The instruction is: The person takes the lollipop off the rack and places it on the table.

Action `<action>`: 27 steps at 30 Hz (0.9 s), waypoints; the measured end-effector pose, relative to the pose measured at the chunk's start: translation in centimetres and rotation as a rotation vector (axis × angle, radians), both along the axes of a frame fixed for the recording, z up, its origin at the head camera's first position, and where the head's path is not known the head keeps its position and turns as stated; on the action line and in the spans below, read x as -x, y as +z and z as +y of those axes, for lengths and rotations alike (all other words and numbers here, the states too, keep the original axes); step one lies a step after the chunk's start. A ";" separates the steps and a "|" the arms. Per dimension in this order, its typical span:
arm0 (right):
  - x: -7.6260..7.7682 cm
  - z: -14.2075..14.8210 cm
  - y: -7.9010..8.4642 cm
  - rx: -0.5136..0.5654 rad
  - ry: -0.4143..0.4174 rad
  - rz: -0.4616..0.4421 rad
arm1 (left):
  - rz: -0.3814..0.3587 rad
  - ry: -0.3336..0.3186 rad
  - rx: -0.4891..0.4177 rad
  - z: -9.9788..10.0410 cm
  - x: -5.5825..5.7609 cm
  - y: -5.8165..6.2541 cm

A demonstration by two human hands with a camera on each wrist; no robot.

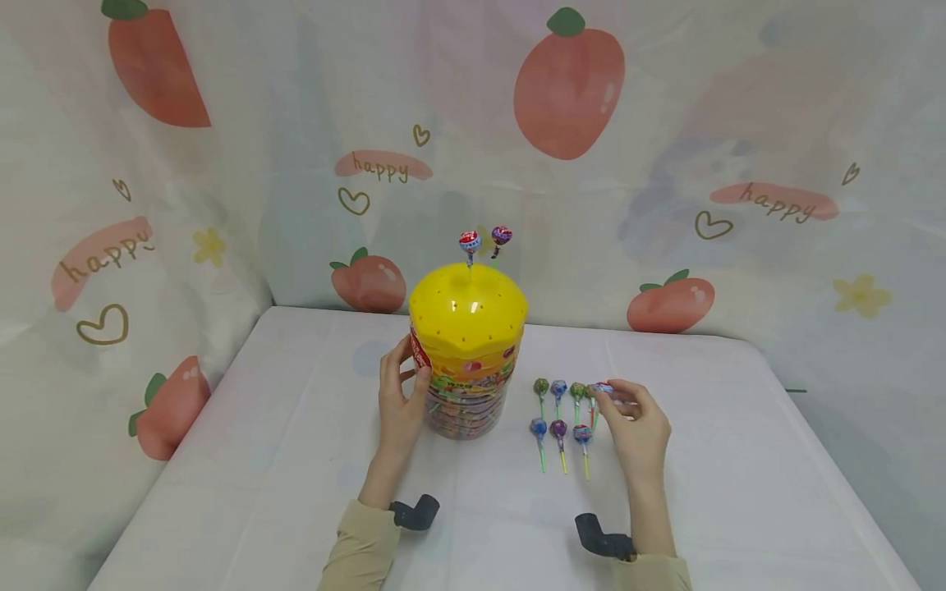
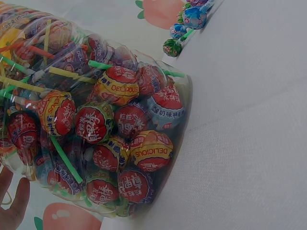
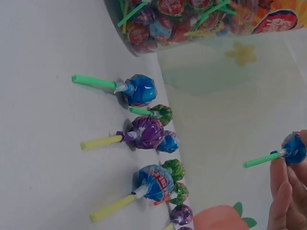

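A clear jar (image 1: 464, 402) of wrapped lollipops stands upright under a domed yellow lid (image 1: 467, 316) with small holes. My left hand (image 1: 402, 402) holds the jar's left side, fingers curving around it and thumb toward the front; only fingertips show in the left wrist view. A red-and-blue lollipop (image 1: 470, 241) stands upright in the lid. Behind it is a purple lollipop (image 1: 501, 236), its lower stick hidden. To the right, my right hand (image 1: 639, 427) pinches a blue-wrapped lollipop (image 3: 293, 148) by its head, the green stick (image 3: 261, 159) pointing free.
Several lollipops lie in two rows between jar and right hand, among them a purple one (image 3: 147, 132) and a blue one with a green stick (image 3: 140, 90). A white cloth (image 1: 296, 460) covers the table. A printed curtain (image 1: 458, 82) hangs behind.
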State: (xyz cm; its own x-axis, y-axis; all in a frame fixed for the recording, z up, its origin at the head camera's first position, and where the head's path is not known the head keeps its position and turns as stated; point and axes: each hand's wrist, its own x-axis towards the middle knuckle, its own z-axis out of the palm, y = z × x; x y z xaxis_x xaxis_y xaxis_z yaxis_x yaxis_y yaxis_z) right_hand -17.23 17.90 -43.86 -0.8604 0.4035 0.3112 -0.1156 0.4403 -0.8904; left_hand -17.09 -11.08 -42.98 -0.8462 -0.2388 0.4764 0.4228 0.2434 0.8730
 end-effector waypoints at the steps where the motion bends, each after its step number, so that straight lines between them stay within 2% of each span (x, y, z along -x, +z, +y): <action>1: -0.1 0.2 -0.1 0.005 -0.003 -0.009 | 0.000 0.000 0.000 0.0 0.0 0.0; 5: -0.2 0.9 -0.3 -0.001 -0.008 -0.055 | -0.003 0.000 -0.005 0.0 -0.1 0.0; 11: -0.3 1.4 -0.5 -0.073 -0.028 -0.169 | 0.011 0.005 -0.005 0.0 -0.1 0.1; 19: -0.6 2.1 -0.9 -0.140 0.001 -0.305 | 0.014 0.003 -0.003 -0.1 0.0 -0.2; 27: -0.4 2.8 -2.2 -0.171 0.032 -0.408 | 0.014 0.000 0.000 -0.1 0.0 -0.1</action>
